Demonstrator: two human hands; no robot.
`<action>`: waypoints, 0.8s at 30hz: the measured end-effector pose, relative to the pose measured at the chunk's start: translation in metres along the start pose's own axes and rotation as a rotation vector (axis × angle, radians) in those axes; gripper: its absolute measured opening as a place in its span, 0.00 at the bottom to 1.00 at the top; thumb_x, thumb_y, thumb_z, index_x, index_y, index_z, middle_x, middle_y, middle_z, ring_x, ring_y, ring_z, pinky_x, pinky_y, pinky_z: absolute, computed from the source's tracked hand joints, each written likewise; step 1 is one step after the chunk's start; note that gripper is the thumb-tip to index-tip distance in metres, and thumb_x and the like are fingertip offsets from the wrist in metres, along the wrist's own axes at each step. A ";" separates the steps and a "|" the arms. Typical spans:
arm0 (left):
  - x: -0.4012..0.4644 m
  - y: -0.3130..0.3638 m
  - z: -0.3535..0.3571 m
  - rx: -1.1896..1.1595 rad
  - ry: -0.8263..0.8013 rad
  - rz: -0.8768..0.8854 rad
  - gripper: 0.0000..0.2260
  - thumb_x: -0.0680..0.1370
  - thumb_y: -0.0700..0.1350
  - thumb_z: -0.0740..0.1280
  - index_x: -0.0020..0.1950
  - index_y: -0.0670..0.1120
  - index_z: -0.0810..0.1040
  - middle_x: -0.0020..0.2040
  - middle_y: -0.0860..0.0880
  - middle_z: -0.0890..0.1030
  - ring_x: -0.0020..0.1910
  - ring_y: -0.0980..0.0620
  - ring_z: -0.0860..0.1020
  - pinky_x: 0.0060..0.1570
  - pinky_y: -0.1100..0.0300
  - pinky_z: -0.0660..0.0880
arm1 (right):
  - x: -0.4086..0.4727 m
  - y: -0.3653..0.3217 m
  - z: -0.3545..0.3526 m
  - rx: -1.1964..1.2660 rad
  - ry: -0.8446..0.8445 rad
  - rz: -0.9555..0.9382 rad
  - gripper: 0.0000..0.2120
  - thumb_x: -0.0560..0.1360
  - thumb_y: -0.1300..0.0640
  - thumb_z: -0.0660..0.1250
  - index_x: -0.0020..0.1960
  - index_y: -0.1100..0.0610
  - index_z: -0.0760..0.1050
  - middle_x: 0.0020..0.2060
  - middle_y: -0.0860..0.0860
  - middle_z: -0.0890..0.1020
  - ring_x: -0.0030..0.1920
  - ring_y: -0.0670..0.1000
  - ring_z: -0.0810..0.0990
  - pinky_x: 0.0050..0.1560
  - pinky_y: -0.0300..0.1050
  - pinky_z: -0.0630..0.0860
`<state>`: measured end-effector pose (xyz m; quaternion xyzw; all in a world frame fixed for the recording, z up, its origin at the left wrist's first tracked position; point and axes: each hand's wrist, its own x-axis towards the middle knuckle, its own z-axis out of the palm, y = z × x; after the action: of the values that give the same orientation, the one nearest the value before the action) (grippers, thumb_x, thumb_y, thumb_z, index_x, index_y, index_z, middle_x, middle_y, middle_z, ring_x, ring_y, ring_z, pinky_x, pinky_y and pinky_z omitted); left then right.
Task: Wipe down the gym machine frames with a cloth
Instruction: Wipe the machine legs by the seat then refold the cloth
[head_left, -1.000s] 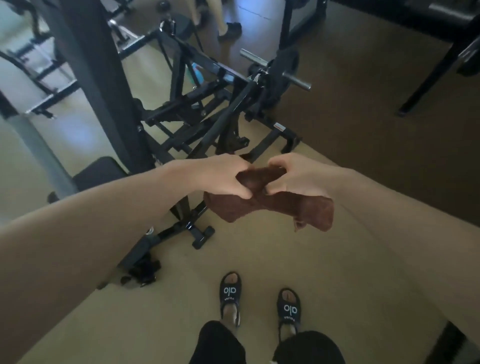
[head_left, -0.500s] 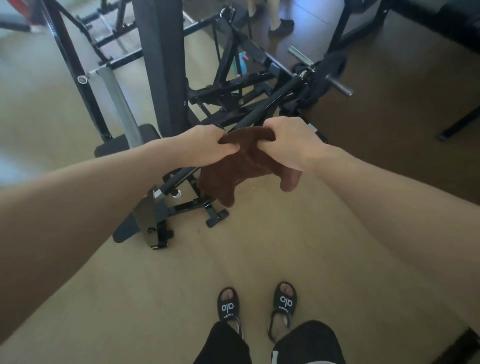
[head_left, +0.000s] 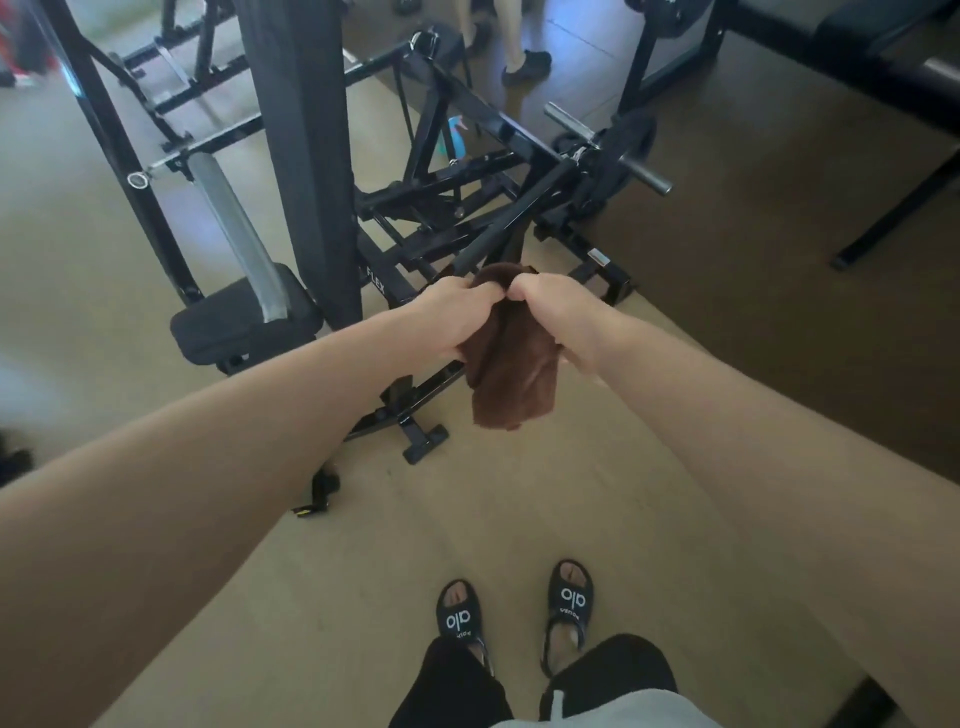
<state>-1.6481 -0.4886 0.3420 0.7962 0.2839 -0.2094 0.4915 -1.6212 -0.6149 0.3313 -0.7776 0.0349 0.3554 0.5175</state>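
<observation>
Brown terry cloth (head_left: 511, 358) hangs bunched lengthwise between the two hands in mid-air, above the beige floor (head_left: 363, 571) and just in front of the machine; half a second ago it was spread wider, and a second ago it was stretched sideways. The left hand (head_left: 452, 312) and right hand (head_left: 558, 314) have drawn together until their knuckles nearly meet, the fingers (head_left: 488, 293) of each curled tight on the cloth's top edge. That folding suggests the person is making a pad to wipe with, and no frame has been touched yet. Counting near to far: two black slide sandals (head_left: 460, 616) on the person's feet, two bare forearms, one cloth, one small black strap (head_left: 319, 491) on the floor, one black padded seat (head_left: 244, 319), one thick black steel upright (head_left: 304, 156), one black tubular gym machine frame (head_left: 467, 202) behind the hands, one black weight plate (head_left: 621, 150) on its chrome peg, and another person's two feet (head_left: 524, 67) farthest off.
</observation>
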 end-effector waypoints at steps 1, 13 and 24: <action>-0.003 0.001 0.002 -0.040 -0.030 -0.019 0.12 0.85 0.52 0.60 0.66 0.49 0.74 0.51 0.49 0.82 0.49 0.50 0.81 0.58 0.50 0.80 | -0.005 0.001 -0.003 0.100 -0.031 0.029 0.10 0.81 0.50 0.61 0.54 0.53 0.78 0.53 0.56 0.84 0.53 0.55 0.81 0.56 0.52 0.77; -0.005 0.034 0.054 -0.007 -0.138 0.092 0.29 0.74 0.62 0.69 0.71 0.52 0.69 0.58 0.47 0.83 0.55 0.47 0.83 0.56 0.50 0.80 | -0.031 0.012 -0.043 0.777 -0.024 0.099 0.34 0.81 0.31 0.56 0.64 0.59 0.79 0.50 0.56 0.86 0.44 0.53 0.88 0.33 0.46 0.83; -0.008 0.110 0.137 0.066 -0.206 0.214 0.09 0.72 0.46 0.61 0.46 0.45 0.77 0.46 0.43 0.79 0.47 0.44 0.79 0.55 0.50 0.77 | -0.042 0.104 -0.169 0.361 0.347 -0.065 0.11 0.77 0.56 0.67 0.59 0.52 0.80 0.51 0.49 0.83 0.45 0.50 0.80 0.43 0.43 0.73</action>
<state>-1.5892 -0.6528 0.3609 0.8120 0.1384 -0.2458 0.5110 -1.6089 -0.8164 0.3102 -0.7226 0.1613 0.1880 0.6454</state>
